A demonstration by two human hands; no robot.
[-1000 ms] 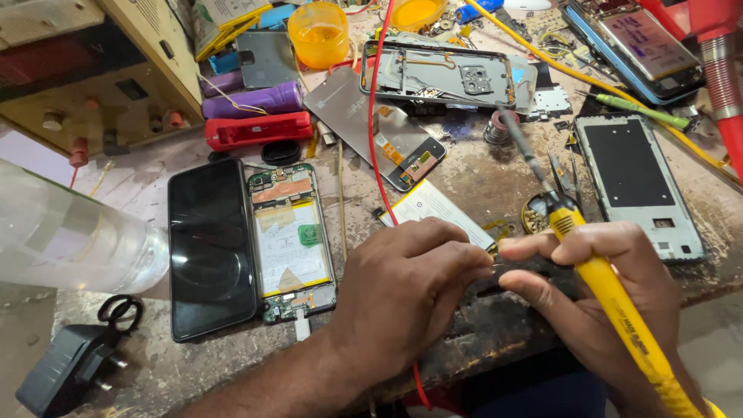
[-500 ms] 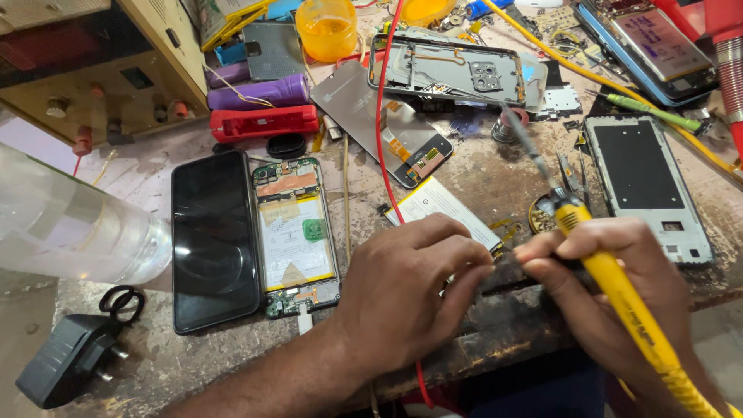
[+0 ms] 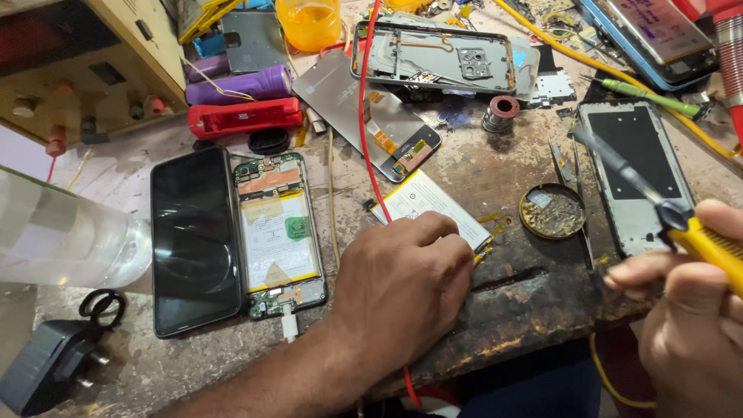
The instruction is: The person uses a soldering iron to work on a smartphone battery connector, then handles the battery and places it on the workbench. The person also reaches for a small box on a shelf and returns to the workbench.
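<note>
Cluttered, worn workbench seen from above. My left hand rests palm down at front edge, fingertips pressing white flat battery; red wire runs under it. My right hand at right edge grips yellow-handled soldering iron, tip raised above bare phone frame. Round tin of flux between battery and frame. Left of my hand: opened phone beside its black screen. Black charger at near left corner.

Clear bench strip: between my left hand and right hand. Obstructions beyond: round brass-coloured flux tin, white rectangular phone battery, red wire.
</note>
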